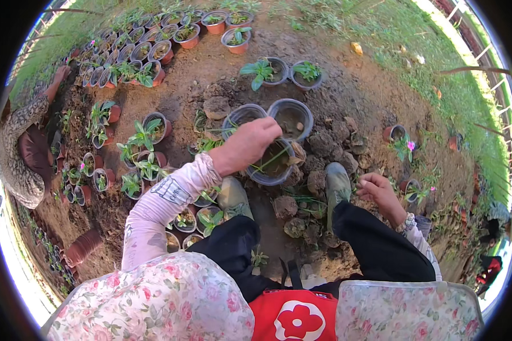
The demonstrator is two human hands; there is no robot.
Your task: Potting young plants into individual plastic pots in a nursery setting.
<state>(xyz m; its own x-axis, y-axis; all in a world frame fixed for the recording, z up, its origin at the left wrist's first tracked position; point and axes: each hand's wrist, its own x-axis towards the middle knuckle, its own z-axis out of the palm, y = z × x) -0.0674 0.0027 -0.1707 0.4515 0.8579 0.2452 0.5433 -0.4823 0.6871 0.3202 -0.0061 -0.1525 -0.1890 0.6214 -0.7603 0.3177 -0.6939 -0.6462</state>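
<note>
My left hand [254, 140] reaches over three plastic pots grouped before my feet, its fingers bent down near their rims; what it may hold is hidden. Green grass blades show beside it and across the nearest pot [272, 181], which holds dark soil or muddy water. The right pot of the group [291, 119] contains soil and a small pale lump. My right hand [375, 191] hovers beside my right shoe, with its thumb and fingertips close together near a small bit of green; a grip is not clear. Clods of root-bound soil [285, 207] lie between my shoes.
Two potted seedlings [306, 74] stand beyond the group. Many terracotta-coloured pots [162, 51] fill the upper left, with more plants along the left. A co-worker's patterned sleeve [30, 113] reaches in at far left. Potted pink flowers [403, 147] lie at right. Grass borders the soil.
</note>
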